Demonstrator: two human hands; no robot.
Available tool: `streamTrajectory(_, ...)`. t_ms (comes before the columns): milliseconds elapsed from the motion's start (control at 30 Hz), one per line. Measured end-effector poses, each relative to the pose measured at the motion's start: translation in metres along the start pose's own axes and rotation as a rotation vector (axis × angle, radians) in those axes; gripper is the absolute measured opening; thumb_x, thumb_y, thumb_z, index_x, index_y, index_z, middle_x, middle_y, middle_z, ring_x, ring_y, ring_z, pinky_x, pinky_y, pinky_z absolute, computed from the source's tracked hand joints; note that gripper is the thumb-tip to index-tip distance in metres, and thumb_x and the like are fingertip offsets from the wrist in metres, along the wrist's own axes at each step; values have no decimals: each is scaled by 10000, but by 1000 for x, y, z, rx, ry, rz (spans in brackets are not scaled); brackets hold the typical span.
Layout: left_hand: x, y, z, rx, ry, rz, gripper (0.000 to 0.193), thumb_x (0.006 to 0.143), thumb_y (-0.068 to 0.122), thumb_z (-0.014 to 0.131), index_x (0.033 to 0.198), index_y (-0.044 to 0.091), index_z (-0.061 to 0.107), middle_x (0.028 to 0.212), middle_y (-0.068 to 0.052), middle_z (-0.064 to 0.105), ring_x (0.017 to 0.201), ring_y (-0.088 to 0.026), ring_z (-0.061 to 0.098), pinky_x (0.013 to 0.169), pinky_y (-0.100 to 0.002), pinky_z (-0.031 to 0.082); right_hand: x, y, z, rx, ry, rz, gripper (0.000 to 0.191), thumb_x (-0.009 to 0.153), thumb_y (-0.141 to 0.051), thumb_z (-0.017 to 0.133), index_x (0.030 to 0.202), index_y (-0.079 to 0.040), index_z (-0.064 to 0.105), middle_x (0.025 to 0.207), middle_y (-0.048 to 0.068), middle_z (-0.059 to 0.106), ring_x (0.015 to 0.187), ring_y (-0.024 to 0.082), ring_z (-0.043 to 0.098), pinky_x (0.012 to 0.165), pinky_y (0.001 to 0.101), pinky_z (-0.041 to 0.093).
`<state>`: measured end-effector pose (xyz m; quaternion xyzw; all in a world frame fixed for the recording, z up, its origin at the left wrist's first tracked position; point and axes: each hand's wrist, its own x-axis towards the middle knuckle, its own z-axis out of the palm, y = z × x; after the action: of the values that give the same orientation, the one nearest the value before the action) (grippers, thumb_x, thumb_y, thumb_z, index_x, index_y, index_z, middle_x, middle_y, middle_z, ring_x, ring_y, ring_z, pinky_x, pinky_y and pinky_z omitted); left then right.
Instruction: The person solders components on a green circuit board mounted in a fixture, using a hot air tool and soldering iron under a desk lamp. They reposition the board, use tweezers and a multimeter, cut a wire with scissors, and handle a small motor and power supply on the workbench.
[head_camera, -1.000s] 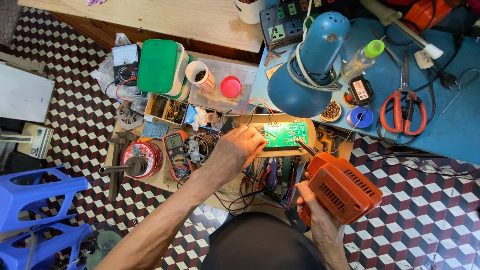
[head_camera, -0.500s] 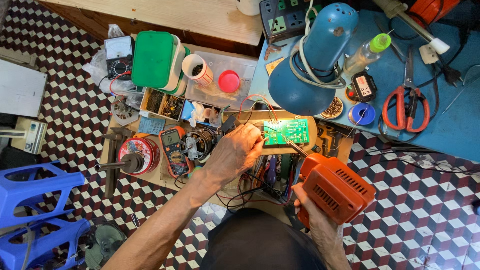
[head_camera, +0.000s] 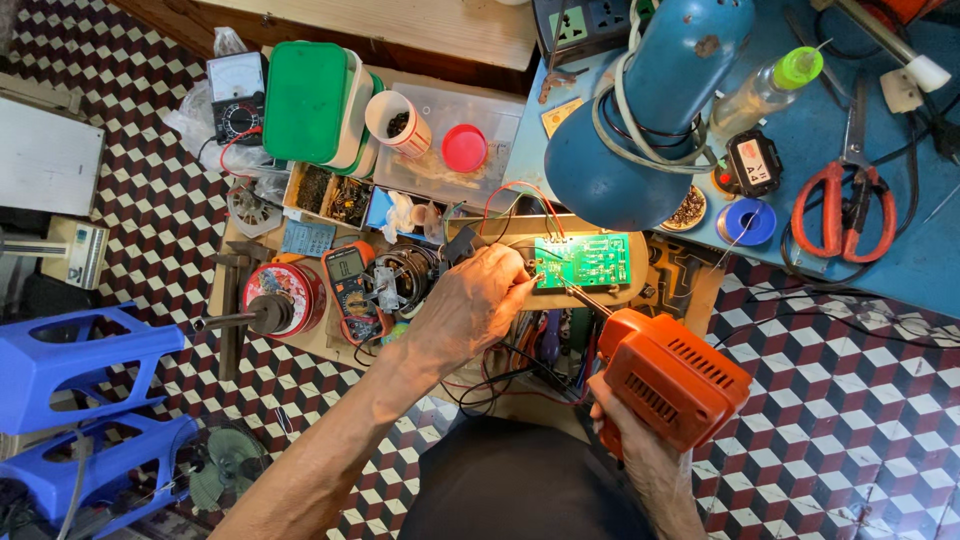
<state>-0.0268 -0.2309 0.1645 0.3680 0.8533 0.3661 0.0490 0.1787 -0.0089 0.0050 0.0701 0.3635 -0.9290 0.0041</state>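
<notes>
Head view: right hand (head_camera: 625, 425) grips orange soldering gun (head_camera: 672, 378); left hand (head_camera: 470, 305) pinches green circuit board (head_camera: 583, 261); cup (head_camera: 397, 122) holds dark bits

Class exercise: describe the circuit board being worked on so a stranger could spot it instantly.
Find the big blue lamp shade. Just below it, the green circuit board lies on a wooden board, between the left hand and the orange soldering gun. It is the only flat green rectangle with components there.

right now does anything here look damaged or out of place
The blue lamp shade has rusty chipped patches, and red and black wires hang tangled below the green circuit board. Nothing looks spilled.
</notes>
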Motion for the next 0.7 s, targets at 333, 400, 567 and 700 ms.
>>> streamTrajectory(333, -2, 7, 3, 29, 30, -73, 109, 949, 83, 668, 917, 17, 588, 932, -126, 643, 902, -322, 658, 788, -417, 540, 16, 36, -75, 318, -555, -154, 534, 1123, -408, 451, 1578, -129, 428, 1438, 325, 517, 1152, 458, 695, 920, 594, 644)
streamTrajectory(400, -2, 9, 3, 70, 38, -14, 92, 952, 75, 662, 922, 18, 596, 941, -123, 640, 907, -316, 656, 789, -412, 542, 19, 40, -82, 362, -621, -123, 571, 1107, -450, 440, 1571, -117, 419, 1430, 324, 504, 1162, 446, 668, 927, 583, 616)
streamTrajectory(567, -1, 12, 6, 35, 63, -110, 140, 946, 88, 681, 870, 19, 587, 907, -122, 631, 856, -318, 646, 753, -417, 535, 4, 49, -83, 204, -490, -219, 493, 1122, -324, 479, 1573, -125, 446, 1408, 324, 542, 1095, 423, 718, 862, 561, 666)
streamTrajectory(700, 1, 13, 10, -9, 57, -208, 147, 935, 96, 687, 854, 22, 589, 869, -119, 619, 816, -318, 651, 718, -420, 529, 6, 54, -86, -9, -368, -317, 441, 1128, -228, 507, 1556, -126, 484, 1358, 300, 594, 1013, 379, 761, 781, 505, 673)
